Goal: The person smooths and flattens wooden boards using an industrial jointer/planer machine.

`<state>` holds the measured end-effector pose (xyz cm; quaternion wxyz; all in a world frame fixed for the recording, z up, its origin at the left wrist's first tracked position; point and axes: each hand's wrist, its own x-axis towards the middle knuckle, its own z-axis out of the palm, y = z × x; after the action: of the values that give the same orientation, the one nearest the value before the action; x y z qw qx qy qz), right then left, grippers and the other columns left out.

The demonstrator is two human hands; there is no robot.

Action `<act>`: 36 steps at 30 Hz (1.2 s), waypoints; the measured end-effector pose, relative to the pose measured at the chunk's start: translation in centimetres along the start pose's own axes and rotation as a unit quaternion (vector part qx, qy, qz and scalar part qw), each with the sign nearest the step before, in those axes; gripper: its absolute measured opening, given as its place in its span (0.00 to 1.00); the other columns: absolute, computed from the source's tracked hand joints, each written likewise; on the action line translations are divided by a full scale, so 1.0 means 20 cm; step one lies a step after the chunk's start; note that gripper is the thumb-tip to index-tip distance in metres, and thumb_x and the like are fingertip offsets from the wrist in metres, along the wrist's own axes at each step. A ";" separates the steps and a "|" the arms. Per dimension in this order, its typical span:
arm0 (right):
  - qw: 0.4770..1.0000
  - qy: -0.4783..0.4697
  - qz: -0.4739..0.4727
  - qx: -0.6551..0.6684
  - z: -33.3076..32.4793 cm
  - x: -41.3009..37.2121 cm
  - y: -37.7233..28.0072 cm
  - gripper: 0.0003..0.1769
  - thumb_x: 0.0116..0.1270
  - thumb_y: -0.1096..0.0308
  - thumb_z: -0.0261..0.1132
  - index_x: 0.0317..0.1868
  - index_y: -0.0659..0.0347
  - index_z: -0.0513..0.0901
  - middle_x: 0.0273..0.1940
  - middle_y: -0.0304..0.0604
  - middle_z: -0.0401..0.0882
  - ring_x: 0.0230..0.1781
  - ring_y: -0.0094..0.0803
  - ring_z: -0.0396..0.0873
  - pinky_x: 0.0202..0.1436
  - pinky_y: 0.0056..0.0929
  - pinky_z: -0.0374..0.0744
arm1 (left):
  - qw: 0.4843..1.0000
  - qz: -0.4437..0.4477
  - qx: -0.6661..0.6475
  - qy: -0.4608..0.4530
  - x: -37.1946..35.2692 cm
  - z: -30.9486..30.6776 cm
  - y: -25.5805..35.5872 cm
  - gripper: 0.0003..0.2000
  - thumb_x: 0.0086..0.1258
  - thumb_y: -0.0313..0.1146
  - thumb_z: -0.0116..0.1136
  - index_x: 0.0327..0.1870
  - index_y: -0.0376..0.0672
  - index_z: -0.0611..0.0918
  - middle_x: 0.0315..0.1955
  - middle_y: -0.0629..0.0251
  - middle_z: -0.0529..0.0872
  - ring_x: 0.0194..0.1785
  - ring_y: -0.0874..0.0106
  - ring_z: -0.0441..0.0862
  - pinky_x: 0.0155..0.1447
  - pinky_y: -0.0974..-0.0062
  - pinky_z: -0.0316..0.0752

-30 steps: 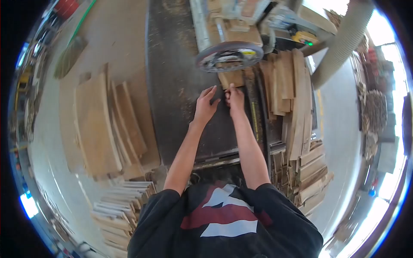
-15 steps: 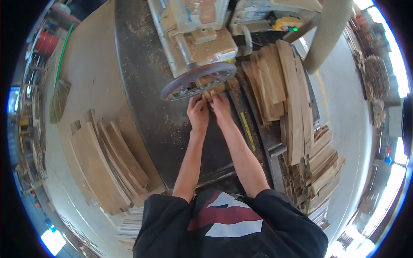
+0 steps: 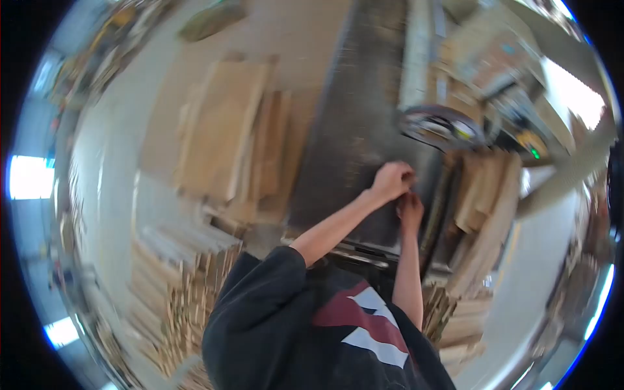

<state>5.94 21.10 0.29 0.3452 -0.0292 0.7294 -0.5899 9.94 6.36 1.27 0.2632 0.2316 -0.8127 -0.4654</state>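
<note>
My left hand (image 3: 392, 181) is over the dark machine table (image 3: 354, 169), its fingers curled inward. Just below and to the right is my right hand (image 3: 411, 211), also closed, with its fingertips close to those of the left. Anything between the fingers is too small or blurred to make out. Above both hands, apart from them, sits the handwheel (image 3: 443, 127) of the machine. A long slot with a rail (image 3: 437, 211) runs along the table to the right of my right hand.
Wooden boards (image 3: 484, 192) are stacked right of the slot. Another board stack (image 3: 221, 140) stands on the left, with piled wood strips (image 3: 188, 279) nearer me. A thick hose (image 3: 572, 169) crosses at right. Near the machine a green light (image 3: 535, 154) glows.
My view has swung to the left, so the machine now appears farther right. Both hands have come away from beneath the handwheel, back toward my body, staying close together.
</note>
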 end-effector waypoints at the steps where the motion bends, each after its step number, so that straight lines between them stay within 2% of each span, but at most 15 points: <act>1: 1.000 -0.013 -0.003 0.001 0.04 -0.07 -0.03 0.14 0.81 0.58 0.60 0.41 0.60 0.83 0.26 0.31 0.75 0.23 0.16 0.70 0.25 0.23 0.69 | 0.999 0.044 -0.031 0.004 -0.06 -0.16 0.05 0.06 0.63 0.33 0.72 0.37 0.44 0.89 0.39 0.57 0.90 0.48 0.55 0.87 0.54 0.59 0.81; 3: 0.998 -0.049 0.000 -0.045 0.13 -0.14 0.01 0.15 0.81 0.58 0.61 0.43 0.61 0.84 0.28 0.32 0.76 0.24 0.16 0.70 0.26 0.22 0.69 | 0.984 0.138 0.021 0.114 -0.17 -0.58 0.10 0.07 0.61 0.32 0.76 0.36 0.46 0.88 0.41 0.62 0.90 0.51 0.57 0.85 0.56 0.58 0.79; 6: 0.991 -0.099 0.010 -0.086 0.31 -0.19 0.00 0.17 0.80 0.55 0.62 0.45 0.62 0.86 0.30 0.33 0.78 0.27 0.16 0.72 0.29 0.20 0.71 | 0.920 0.154 0.229 0.278 -0.28 -1.30 0.12 0.05 0.62 0.32 0.72 0.36 0.50 0.86 0.43 0.64 0.90 0.53 0.57 0.84 0.61 0.54 0.75; 8: 0.978 -0.181 0.016 -0.104 0.55 -0.29 -0.07 0.20 0.79 0.52 0.63 0.48 0.63 0.87 0.34 0.36 0.81 0.30 0.18 0.75 0.33 0.22 0.75 | 0.832 -0.001 0.433 0.346 -0.42 -1.77 0.07 0.13 0.64 0.40 0.71 0.47 0.47 0.88 0.55 0.54 0.86 0.64 0.51 0.77 0.67 0.51 0.72; 9: 0.968 -0.217 0.005 -0.129 0.69 -0.35 -0.15 0.21 0.79 0.51 0.63 0.50 0.63 0.87 0.36 0.38 0.82 0.31 0.20 0.76 0.34 0.24 0.76 | 0.795 -0.099 0.423 0.424 -0.47 -1.91 0.10 0.20 0.65 0.44 0.71 0.54 0.42 0.88 0.60 0.51 0.84 0.67 0.49 0.75 0.69 0.50 0.70; 11: 0.944 -0.288 -0.046 -0.154 0.98 -0.41 -0.18 0.24 0.78 0.49 0.63 0.52 0.65 0.85 0.37 0.39 0.83 0.34 0.25 0.79 0.39 0.29 0.80 | 0.752 -0.225 0.469 0.405 -0.63 -2.14 -0.07 0.23 0.67 0.45 0.71 0.56 0.38 0.87 0.57 0.51 0.85 0.64 0.48 0.77 0.67 0.50 0.72; 15: 0.929 -0.364 -0.011 -0.062 1.42 -0.66 -0.40 0.31 0.76 0.46 0.65 0.63 0.66 0.78 0.44 0.43 0.85 0.39 0.30 0.82 0.42 0.34 0.83 | 0.824 -0.172 0.377 0.387 -0.78 -2.06 -0.03 0.20 0.66 0.39 0.72 0.55 0.37 0.88 0.53 0.49 0.86 0.60 0.48 0.79 0.65 0.53 0.74; 18: 0.963 -0.250 -0.090 -0.043 1.59 -0.57 -0.16 0.33 0.77 0.44 0.63 0.68 0.62 0.74 0.51 0.40 0.83 0.46 0.25 0.78 0.35 0.29 0.79 | 0.851 -0.143 0.348 0.366 -0.88 -1.79 0.12 0.19 0.64 0.34 0.75 0.54 0.35 0.88 0.52 0.48 0.85 0.60 0.48 0.79 0.64 0.53 0.73; 21: 0.952 -0.303 0.033 -0.037 1.23 -0.61 -0.42 0.32 0.76 0.45 0.64 0.68 0.62 0.74 0.49 0.40 0.82 0.41 0.24 0.77 0.32 0.26 0.77 | 0.896 -0.095 0.270 0.340 -1.01 -1.54 0.21 0.29 0.63 0.32 0.76 0.65 0.36 0.80 0.58 0.45 0.79 0.62 0.48 0.77 0.65 0.54 0.74; 23: 0.957 -0.287 0.026 -0.045 1.00 -0.59 -0.33 0.32 0.76 0.46 0.65 0.66 0.64 0.74 0.45 0.40 0.82 0.37 0.23 0.77 0.30 0.25 0.76 | 0.919 -0.092 0.224 0.312 -1.06 -1.38 0.29 0.34 0.64 0.32 0.76 0.71 0.37 0.75 0.62 0.44 0.77 0.63 0.49 0.77 0.66 0.54 0.74; 25: 0.954 -0.293 0.034 -0.056 0.76 -0.66 -0.24 0.33 0.75 0.47 0.67 0.65 0.66 0.74 0.41 0.38 0.80 0.34 0.22 0.76 0.28 0.24 0.75 | 0.910 -0.250 0.109 0.313 -1.10 -1.21 0.39 0.39 0.68 0.29 0.72 0.78 0.36 0.64 0.67 0.46 0.73 0.66 0.54 0.76 0.70 0.58 0.72; 26: 0.954 -0.290 0.046 -0.054 0.64 -0.71 -0.21 0.33 0.75 0.46 0.67 0.65 0.66 0.74 0.41 0.37 0.79 0.33 0.21 0.75 0.27 0.24 0.75 | 0.915 -0.246 0.103 0.302 -1.12 -1.15 0.37 0.39 0.68 0.29 0.72 0.78 0.36 0.64 0.67 0.46 0.73 0.66 0.54 0.76 0.70 0.58 0.72; 28: 0.963 -0.259 0.076 -0.023 0.42 -0.80 -0.08 0.35 0.74 0.46 0.67 0.66 0.66 0.71 0.44 0.38 0.79 0.34 0.20 0.74 0.25 0.22 0.74 | 0.927 -0.256 -0.183 0.202 -1.17 -1.01 0.27 0.39 0.71 0.26 0.68 0.79 0.34 0.59 0.69 0.48 0.74 0.69 0.60 0.74 0.73 0.64 0.70; 31: 0.976 -0.200 0.087 0.009 0.18 -0.89 0.04 0.37 0.75 0.48 0.68 0.72 0.64 0.67 0.49 0.39 0.79 0.36 0.20 0.76 0.22 0.17 0.71 | 0.919 -0.241 -0.303 0.068 -1.17 -0.88 0.22 0.37 0.71 0.25 0.66 0.79 0.33 0.61 0.69 0.50 0.75 0.70 0.65 0.74 0.72 0.68 0.69; 36: 0.987 -0.074 0.122 -0.073 -0.07 -0.90 0.17 0.43 0.71 0.46 0.71 0.72 0.69 0.67 0.58 0.49 0.81 0.44 0.30 0.83 0.26 0.22 0.79 | 0.967 -0.215 -0.092 -0.102 -1.07 -0.67 0.12 0.35 0.74 0.32 0.65 0.77 0.30 0.63 0.55 0.44 0.86 0.59 0.58 0.86 0.62 0.69 0.79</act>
<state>20.22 31.40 5.80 0.4647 -0.0092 0.7410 -0.4847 34.33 12.23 4.58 0.0929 0.3271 -0.7199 -0.6050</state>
